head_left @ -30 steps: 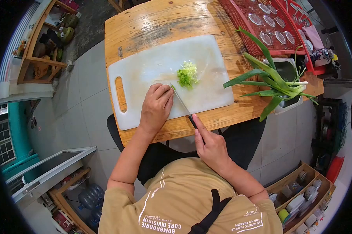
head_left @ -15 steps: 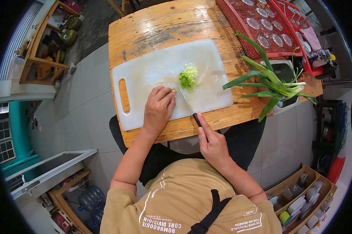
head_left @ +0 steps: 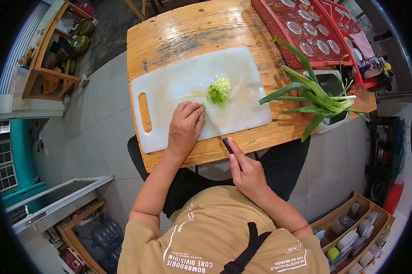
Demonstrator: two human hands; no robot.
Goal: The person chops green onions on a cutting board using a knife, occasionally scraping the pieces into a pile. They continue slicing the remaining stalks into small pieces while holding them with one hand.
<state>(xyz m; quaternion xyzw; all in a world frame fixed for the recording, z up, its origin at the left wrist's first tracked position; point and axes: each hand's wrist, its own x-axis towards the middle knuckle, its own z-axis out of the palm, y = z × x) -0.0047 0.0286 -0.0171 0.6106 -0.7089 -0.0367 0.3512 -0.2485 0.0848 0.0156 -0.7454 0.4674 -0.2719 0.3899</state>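
Note:
My right hand grips the black handle of a knife, its thin blade slanting up and left over the white cutting board. The blade's tip is right beside the fingertips of my left hand. Those fingers are curled and pressed down on the board around a piece of green onion, of which only a small green end shows. A little pile of chopped green onion lies on the board just beyond the blade.
Whole green onions lie across a metal tray on the right of the wooden table. Behind them stands a red crate of upturned glasses. My legs are under the table's near edge.
The knife blade has swung left from the chopped pile to my left fingertips. My right hand has shifted slightly left and down with it; my left hand stays in place.

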